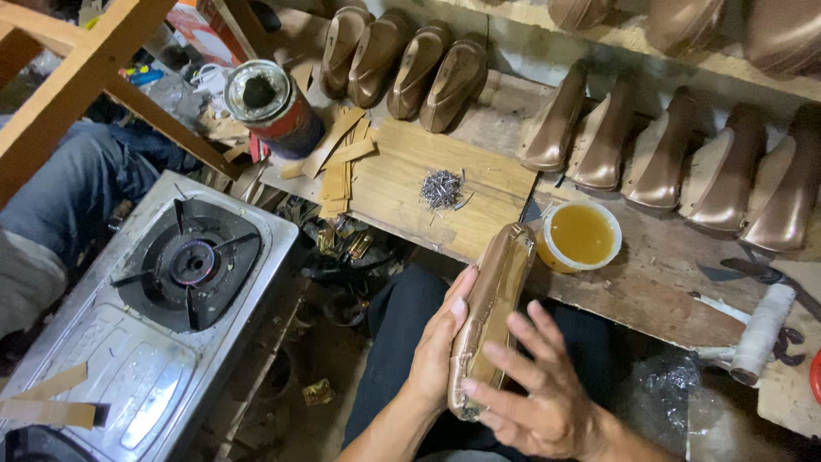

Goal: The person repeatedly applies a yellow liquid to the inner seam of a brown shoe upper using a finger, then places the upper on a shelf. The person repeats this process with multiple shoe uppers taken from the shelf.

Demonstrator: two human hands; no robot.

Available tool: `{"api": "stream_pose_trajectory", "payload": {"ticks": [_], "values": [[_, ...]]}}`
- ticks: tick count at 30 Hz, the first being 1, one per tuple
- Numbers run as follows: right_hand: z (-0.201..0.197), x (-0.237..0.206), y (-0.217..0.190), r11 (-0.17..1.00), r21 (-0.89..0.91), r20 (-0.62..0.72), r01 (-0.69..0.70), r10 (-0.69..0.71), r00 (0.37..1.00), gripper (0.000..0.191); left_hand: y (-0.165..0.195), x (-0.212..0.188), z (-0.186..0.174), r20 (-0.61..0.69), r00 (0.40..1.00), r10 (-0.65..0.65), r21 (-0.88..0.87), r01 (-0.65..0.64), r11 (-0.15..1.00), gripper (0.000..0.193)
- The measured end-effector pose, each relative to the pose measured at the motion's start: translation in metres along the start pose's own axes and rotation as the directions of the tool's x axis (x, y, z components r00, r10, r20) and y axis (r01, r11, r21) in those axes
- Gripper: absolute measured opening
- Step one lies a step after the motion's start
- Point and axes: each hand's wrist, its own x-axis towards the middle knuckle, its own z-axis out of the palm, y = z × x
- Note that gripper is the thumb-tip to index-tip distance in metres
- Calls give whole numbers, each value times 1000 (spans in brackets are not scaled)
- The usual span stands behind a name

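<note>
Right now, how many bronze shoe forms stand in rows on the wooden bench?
9: four in the left row, five in the right row. Others on the shelf above are cut off.

Gas stove (pixel 162 299), single burner, steel, lower left; cardboard strips (pixel 51 402) lying on its front corner. Round tin (pixel 274 107), open, dark contents, standing behind the stove. Wooden board (pixel 445 192) on the surface (pixel 658 282), bearing a small heap of nails (pixel 441 188); tan strips (pixel 338 162) at its left edge. Plastic tub (pixel 581 237) of amber glue just right of the board. Bronze shoe lasts (pixel 402 64) in rows along the shelf. White roll (pixel 763 329) at right.
</note>
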Motion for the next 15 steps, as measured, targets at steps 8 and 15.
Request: {"api": "stream_pose_trajectory", "payload": {"ticks": [8, 15], "values": [[-2, 2, -3, 999, -38, 32, -6, 7, 999, 31, -1, 6, 1, -33, 999, -20, 67, 22, 998, 67], [-25, -3, 56, 840, -312, -65, -444, 447, 892, 33, 10, -2, -3, 12, 993, -114, -103, 115, 988, 68]]}}
